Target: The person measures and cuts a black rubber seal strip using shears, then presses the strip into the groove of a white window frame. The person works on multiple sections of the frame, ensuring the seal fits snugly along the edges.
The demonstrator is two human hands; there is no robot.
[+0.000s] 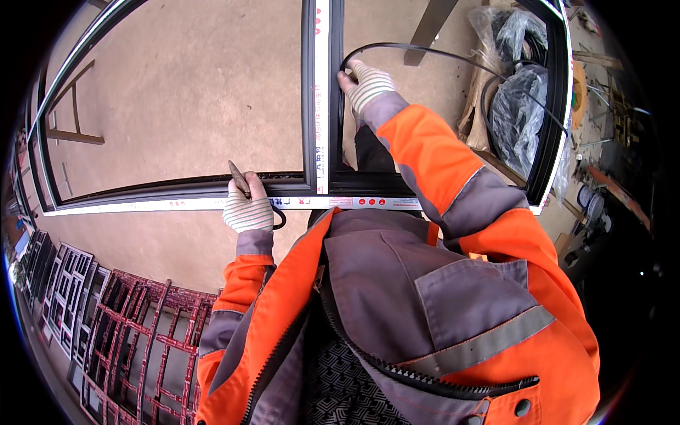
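A large black window frame (pixel 248 190) with white printed film on its bars lies in front of me. My left hand (pixel 248 207), in a striped glove with bare fingertips, is closed round a brown pointed tool (pixel 239 178) above the near bar. A small black loop (pixel 281 218) shows beside that hand; what it belongs to is hidden. My right hand (pixel 365 81), gloved alike, pinches a black rubber sealing strip (pixel 425 48) against the right side of the middle bar (pixel 322 106). From there the strip arcs away over the right-hand opening.
Clear plastic bags (pixel 519 117) with black coiled strip lie on cardboard beyond the frame's right opening. Red-patterned metal frames (pixel 142 333) and paler frames (pixel 67 297) stand at the lower left. Tools and scraps clutter the right, near a white spool (pixel 589 200).
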